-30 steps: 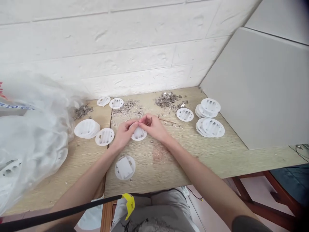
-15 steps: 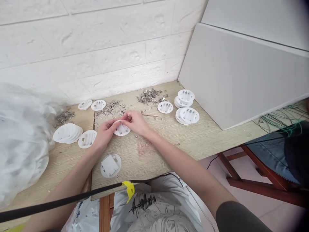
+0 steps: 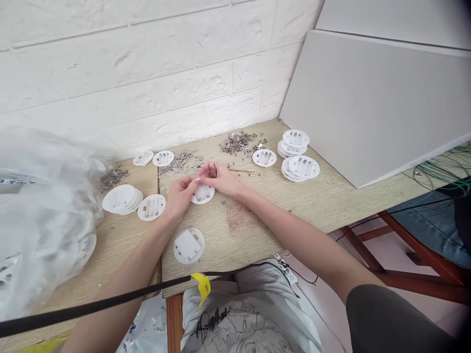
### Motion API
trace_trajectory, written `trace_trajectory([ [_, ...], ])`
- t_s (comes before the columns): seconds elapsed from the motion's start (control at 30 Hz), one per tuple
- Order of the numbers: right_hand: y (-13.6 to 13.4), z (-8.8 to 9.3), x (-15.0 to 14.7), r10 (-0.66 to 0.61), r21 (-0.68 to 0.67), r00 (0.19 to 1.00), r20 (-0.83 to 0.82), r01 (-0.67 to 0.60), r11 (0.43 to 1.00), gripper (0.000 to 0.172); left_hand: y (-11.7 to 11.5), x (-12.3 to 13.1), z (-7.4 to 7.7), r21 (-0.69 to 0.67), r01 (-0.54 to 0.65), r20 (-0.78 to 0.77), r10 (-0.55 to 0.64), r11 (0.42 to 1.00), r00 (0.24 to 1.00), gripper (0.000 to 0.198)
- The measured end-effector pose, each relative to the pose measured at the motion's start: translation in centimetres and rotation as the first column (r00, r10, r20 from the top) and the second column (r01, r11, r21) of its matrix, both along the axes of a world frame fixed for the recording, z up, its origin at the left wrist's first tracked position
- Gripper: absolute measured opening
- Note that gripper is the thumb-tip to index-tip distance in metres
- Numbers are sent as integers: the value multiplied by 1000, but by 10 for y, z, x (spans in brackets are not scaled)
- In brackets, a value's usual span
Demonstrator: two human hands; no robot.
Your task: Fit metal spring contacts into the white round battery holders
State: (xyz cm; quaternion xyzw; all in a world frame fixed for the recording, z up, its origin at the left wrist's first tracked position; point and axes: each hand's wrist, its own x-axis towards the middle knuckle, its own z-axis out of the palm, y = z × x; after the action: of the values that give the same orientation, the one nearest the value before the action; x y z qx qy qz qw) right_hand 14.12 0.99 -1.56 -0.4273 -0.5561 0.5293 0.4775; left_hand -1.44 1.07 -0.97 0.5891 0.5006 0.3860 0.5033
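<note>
A round white plastic battery holder [image 3: 203, 194] with slots lies on the table between my hands. My left hand [image 3: 183, 196] grips its left edge, thumb on top. At its far edge, my right hand [image 3: 218, 179] has thumb and fingers pinched together; any small part in them is too small to make out. Beyond my hands are a spread of small metal contacts [image 3: 181, 164] and a thin wooden stick [image 3: 245, 170]. Nearer me lies another round holder [image 3: 189, 245] with its square back upward. Left of my left hand is one more round holder [image 3: 151, 207].
Stacked white discs [image 3: 120, 199] stand on the left by a large clear plastic bag [image 3: 47, 211]. More stacks of holders [image 3: 303, 167] stand on the right, near a grey panel [image 3: 379, 108]. A second metal pile [image 3: 238, 142] lies by the wall. A black strap [image 3: 110, 298] crosses in front.
The whole view has shifted, so the table things appear farther right. Both hands stay on the same battery holder, with only slight finger movement.
</note>
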Motion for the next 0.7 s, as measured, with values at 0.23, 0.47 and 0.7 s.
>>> trace_trajectory([
  [0.23, -2, 2, -2, 18, 33, 1000, 5, -18, 999, 14, -2, 2, 4, -20, 10, 21, -10, 1000, 1000, 27],
  [0.47, -1, 2, -1, 9, 75, 996, 90, -16, 997, 12, -2, 2, 6, -39, 12, 66, -9, 999, 998, 25],
  [0.7, 1, 2, 8, -172, 399, 907, 385, 4, 917, 9, -1, 2, 4, -58, -36, 130, 43, 998, 991, 33],
])
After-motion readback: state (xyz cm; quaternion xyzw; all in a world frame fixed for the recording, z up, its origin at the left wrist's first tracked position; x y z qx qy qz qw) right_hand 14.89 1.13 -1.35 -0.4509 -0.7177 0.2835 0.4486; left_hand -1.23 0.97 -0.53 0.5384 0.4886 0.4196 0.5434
